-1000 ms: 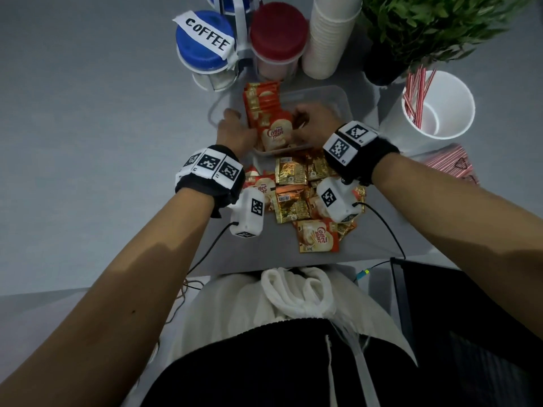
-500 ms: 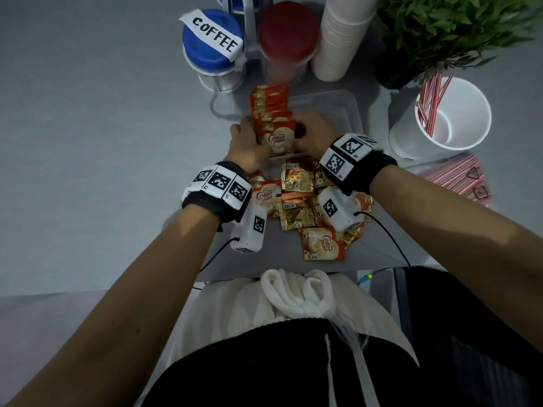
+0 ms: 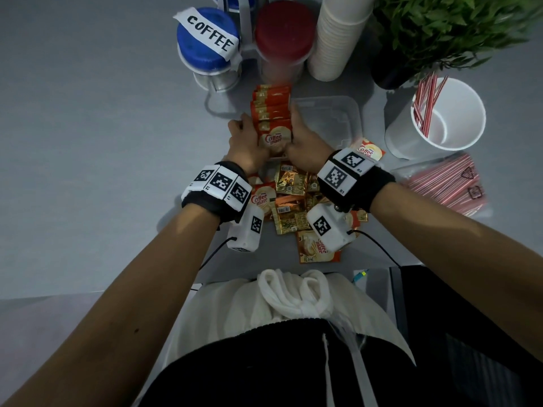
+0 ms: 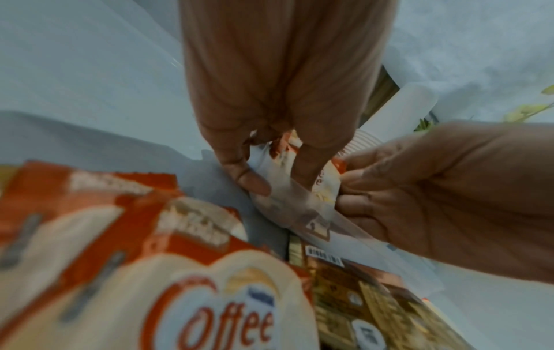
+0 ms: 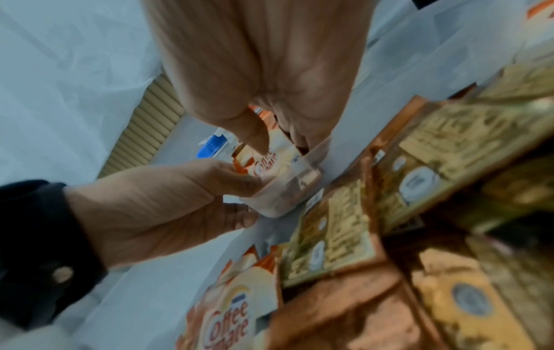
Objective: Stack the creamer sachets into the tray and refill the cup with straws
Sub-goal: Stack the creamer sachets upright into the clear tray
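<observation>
From the head view we bracket the upright row of orange-and-cream creamer sachets (image 3: 272, 118) with our left hand (image 3: 246, 142) and right hand (image 3: 305, 142), squaring it along the left wall of the clear plastic tray (image 3: 349, 113). The left wrist view shows fingers pinching sachet and rim. The right wrist view agrees, so the row cannot topple. The white paper cup (image 3: 440, 118) waits, few straws.

"COFFEE" – white label (image 3: 212, 33) on blue-lidded jar (image 3: 205, 51); "Coffee mate" – creamer sachets (image 3: 273, 136).
</observation>
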`<state>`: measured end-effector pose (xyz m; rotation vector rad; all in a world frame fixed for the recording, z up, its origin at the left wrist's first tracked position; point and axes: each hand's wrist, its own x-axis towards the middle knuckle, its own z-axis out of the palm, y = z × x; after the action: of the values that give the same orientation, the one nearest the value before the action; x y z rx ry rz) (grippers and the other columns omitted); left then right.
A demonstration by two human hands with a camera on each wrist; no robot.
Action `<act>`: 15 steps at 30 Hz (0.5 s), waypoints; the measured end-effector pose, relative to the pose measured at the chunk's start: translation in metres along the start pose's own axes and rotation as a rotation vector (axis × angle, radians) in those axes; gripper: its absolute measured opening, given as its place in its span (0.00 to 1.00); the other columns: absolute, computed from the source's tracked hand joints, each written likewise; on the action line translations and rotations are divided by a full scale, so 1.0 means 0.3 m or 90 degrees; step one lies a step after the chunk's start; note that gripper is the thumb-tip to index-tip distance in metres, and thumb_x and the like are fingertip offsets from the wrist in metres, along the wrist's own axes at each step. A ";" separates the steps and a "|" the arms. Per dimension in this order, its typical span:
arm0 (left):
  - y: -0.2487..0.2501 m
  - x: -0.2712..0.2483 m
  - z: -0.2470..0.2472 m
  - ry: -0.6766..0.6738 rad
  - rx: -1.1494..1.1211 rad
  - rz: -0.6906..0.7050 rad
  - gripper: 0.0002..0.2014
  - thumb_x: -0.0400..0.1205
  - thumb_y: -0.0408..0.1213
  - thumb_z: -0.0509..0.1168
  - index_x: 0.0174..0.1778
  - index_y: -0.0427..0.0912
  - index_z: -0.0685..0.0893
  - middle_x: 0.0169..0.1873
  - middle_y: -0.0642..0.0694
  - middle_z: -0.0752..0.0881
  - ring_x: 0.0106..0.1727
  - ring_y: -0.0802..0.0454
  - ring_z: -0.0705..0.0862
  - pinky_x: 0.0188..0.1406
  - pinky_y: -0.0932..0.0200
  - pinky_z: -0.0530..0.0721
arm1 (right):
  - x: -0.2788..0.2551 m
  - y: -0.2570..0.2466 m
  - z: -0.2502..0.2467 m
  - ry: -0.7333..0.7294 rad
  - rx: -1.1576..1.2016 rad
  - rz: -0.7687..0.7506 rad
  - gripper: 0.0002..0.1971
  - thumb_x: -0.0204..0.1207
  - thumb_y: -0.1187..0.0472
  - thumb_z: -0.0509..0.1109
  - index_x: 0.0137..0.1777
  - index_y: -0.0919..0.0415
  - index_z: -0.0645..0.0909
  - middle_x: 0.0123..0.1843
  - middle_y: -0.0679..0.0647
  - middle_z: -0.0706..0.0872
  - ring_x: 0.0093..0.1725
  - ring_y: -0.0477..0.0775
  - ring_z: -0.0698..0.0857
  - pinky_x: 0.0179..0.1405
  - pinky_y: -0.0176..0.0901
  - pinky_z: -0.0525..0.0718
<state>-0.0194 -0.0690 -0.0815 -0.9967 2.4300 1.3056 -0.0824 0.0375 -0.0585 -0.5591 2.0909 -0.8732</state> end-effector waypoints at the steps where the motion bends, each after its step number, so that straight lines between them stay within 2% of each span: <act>1: -0.006 0.001 0.000 0.003 0.002 0.002 0.40 0.76 0.41 0.70 0.78 0.34 0.55 0.68 0.35 0.64 0.71 0.38 0.68 0.69 0.54 0.71 | -0.005 -0.006 -0.005 0.012 -0.032 -0.014 0.42 0.78 0.72 0.59 0.82 0.57 0.34 0.81 0.62 0.60 0.76 0.57 0.70 0.65 0.29 0.69; 2: -0.011 0.004 0.001 0.008 0.002 0.006 0.38 0.77 0.40 0.69 0.77 0.35 0.55 0.68 0.35 0.65 0.70 0.39 0.68 0.65 0.57 0.71 | -0.011 -0.014 -0.007 0.022 -0.067 -0.039 0.42 0.78 0.73 0.58 0.81 0.57 0.33 0.83 0.62 0.51 0.80 0.58 0.63 0.69 0.31 0.66; 3: -0.014 0.005 0.002 0.011 -0.001 0.013 0.37 0.78 0.39 0.68 0.77 0.36 0.56 0.68 0.35 0.66 0.69 0.41 0.68 0.60 0.63 0.70 | -0.013 -0.021 -0.005 0.024 -0.103 -0.062 0.42 0.77 0.74 0.57 0.81 0.58 0.33 0.84 0.63 0.42 0.83 0.60 0.54 0.76 0.38 0.62; 5: -0.020 0.005 0.004 0.016 -0.019 0.023 0.35 0.79 0.37 0.67 0.78 0.37 0.57 0.68 0.34 0.67 0.69 0.43 0.68 0.49 0.75 0.64 | -0.007 -0.028 0.006 0.007 -0.169 -0.089 0.41 0.77 0.75 0.57 0.82 0.57 0.36 0.82 0.64 0.32 0.84 0.61 0.43 0.82 0.48 0.55; 8: -0.028 0.007 0.005 0.019 -0.053 0.024 0.36 0.77 0.32 0.67 0.79 0.38 0.55 0.69 0.33 0.66 0.69 0.43 0.66 0.47 0.81 0.56 | 0.006 -0.022 0.013 -0.004 -0.237 -0.093 0.37 0.77 0.73 0.58 0.82 0.57 0.44 0.82 0.63 0.29 0.84 0.62 0.45 0.82 0.50 0.56; 11: -0.039 0.006 0.006 0.036 -0.057 0.043 0.37 0.76 0.32 0.68 0.79 0.38 0.56 0.67 0.34 0.68 0.69 0.41 0.66 0.49 0.80 0.57 | 0.010 -0.012 0.005 0.001 -0.251 -0.105 0.35 0.78 0.71 0.58 0.82 0.58 0.48 0.82 0.62 0.30 0.84 0.61 0.48 0.82 0.48 0.56; 13: -0.042 0.003 0.007 0.041 -0.057 0.051 0.37 0.77 0.34 0.69 0.78 0.38 0.56 0.67 0.34 0.68 0.70 0.40 0.65 0.53 0.76 0.60 | 0.006 -0.002 0.001 0.001 -0.248 -0.101 0.35 0.79 0.70 0.58 0.82 0.58 0.48 0.82 0.61 0.30 0.84 0.60 0.47 0.82 0.46 0.55; 15: -0.041 -0.003 0.007 0.043 -0.062 0.053 0.37 0.77 0.35 0.69 0.78 0.38 0.57 0.67 0.33 0.67 0.71 0.41 0.65 0.52 0.78 0.59 | -0.001 0.001 0.002 -0.012 -0.245 -0.097 0.35 0.79 0.69 0.58 0.82 0.57 0.45 0.82 0.61 0.29 0.84 0.60 0.43 0.83 0.46 0.52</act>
<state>-0.0111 -0.0714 -0.0903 -0.9876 2.5037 1.4535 -0.0819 0.0378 -0.0589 -0.9347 2.2337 -0.5435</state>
